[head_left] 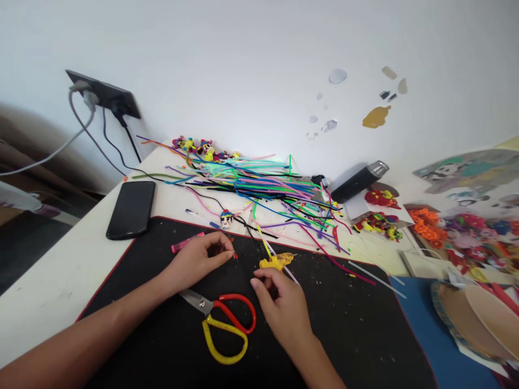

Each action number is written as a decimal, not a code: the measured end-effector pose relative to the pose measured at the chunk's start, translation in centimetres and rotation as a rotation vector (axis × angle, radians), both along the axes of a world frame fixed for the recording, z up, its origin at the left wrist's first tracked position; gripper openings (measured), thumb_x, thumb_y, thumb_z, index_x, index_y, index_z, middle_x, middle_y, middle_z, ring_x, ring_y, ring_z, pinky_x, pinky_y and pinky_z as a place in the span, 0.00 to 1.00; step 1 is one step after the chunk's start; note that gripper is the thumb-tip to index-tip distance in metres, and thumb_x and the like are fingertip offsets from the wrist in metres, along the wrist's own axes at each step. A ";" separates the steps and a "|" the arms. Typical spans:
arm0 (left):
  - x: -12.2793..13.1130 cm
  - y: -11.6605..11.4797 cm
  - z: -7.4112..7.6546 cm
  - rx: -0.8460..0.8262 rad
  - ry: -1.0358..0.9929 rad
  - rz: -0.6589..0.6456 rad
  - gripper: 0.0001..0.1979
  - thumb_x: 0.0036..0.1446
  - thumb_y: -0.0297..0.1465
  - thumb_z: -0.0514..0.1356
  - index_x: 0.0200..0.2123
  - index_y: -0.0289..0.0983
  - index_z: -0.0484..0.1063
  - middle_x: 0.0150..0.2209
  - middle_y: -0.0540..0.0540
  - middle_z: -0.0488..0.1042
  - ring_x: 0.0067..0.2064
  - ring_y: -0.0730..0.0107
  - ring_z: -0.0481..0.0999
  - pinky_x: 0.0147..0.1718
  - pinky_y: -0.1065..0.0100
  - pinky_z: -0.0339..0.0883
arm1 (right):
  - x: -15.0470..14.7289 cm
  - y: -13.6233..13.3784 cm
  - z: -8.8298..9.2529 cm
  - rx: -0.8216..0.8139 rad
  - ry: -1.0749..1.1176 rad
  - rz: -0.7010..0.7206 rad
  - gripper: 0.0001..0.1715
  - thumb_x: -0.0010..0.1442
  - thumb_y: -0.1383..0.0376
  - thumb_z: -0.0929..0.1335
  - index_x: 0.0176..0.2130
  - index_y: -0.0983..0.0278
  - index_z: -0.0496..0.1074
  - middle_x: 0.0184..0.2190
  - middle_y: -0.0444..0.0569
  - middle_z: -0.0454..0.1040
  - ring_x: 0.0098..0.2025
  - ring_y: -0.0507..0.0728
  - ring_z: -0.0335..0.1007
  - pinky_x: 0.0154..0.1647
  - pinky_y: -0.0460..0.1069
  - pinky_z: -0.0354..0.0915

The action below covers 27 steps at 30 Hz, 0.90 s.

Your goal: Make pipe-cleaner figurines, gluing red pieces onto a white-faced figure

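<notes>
My left hand [200, 259] rests on the black mat [357, 329], its fingertips pinched on a tiny red piece [234, 255]. My right hand [281, 308] lies lower on the mat with fingers curled; anything inside them is hidden. Its fingertips are just below a small yellow glue gun [277, 262] lying on the mat. Scissors with one red and one yellow handle [227, 324] lie between my two forearms. A pink marker [184, 243] sits just left of my left hand.
A heap of coloured pipe cleaners [267, 186] covers the back of the white table [60, 275]. A black phone [132, 208] lies at left, a black bottle [359, 181] at right. Small figurines [194, 145], flower crafts [425, 224] and paper plates [478, 319] are around. Cables run to a wall socket [103, 94].
</notes>
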<state>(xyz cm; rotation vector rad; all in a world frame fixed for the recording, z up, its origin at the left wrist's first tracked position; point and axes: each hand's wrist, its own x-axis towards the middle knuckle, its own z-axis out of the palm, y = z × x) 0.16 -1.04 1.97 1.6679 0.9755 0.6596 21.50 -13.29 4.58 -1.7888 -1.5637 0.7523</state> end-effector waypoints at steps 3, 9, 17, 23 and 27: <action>0.0 0.0 0.1 -0.007 -0.014 -0.008 0.10 0.63 0.40 0.64 0.36 0.39 0.77 0.33 0.49 0.79 0.34 0.66 0.77 0.34 0.66 0.70 | -1.4 1.3 -0.1 -0.019 0.017 0.021 0.13 0.69 0.57 0.70 0.46 0.61 0.83 0.25 0.42 0.74 0.25 0.53 0.69 0.29 0.46 0.63; -0.4 0.0 0.5 -0.049 -0.035 0.013 0.10 0.61 0.40 0.64 0.36 0.39 0.77 0.34 0.48 0.79 0.36 0.65 0.76 0.37 0.65 0.69 | -2.5 2.6 -0.8 -0.056 0.049 0.025 0.12 0.68 0.58 0.70 0.44 0.61 0.82 0.26 0.43 0.75 0.27 0.53 0.70 0.30 0.46 0.62; -0.6 -0.2 0.7 -0.107 -0.036 0.023 0.11 0.60 0.41 0.64 0.36 0.39 0.77 0.34 0.48 0.78 0.36 0.65 0.75 0.37 0.64 0.68 | -0.6 2.2 -1.5 -0.099 0.013 0.011 0.15 0.69 0.56 0.69 0.42 0.61 0.82 0.27 0.45 0.76 0.27 0.54 0.70 0.29 0.47 0.61; -0.7 -0.1 0.7 -0.115 -0.018 0.035 0.11 0.60 0.41 0.64 0.35 0.38 0.77 0.32 0.49 0.76 0.35 0.66 0.73 0.36 0.65 0.66 | 1.3 2.4 -1.5 -0.068 0.045 -0.071 0.19 0.70 0.53 0.67 0.40 0.62 0.81 0.25 0.45 0.75 0.27 0.55 0.69 0.29 0.48 0.62; -0.6 -0.1 0.5 -0.105 -0.022 0.030 0.11 0.60 0.40 0.65 0.35 0.39 0.76 0.31 0.51 0.75 0.33 0.67 0.72 0.33 0.66 0.64 | -0.2 2.1 -2.2 -0.083 0.144 -0.047 0.17 0.70 0.53 0.69 0.41 0.61 0.82 0.25 0.44 0.74 0.27 0.54 0.68 0.29 0.47 0.62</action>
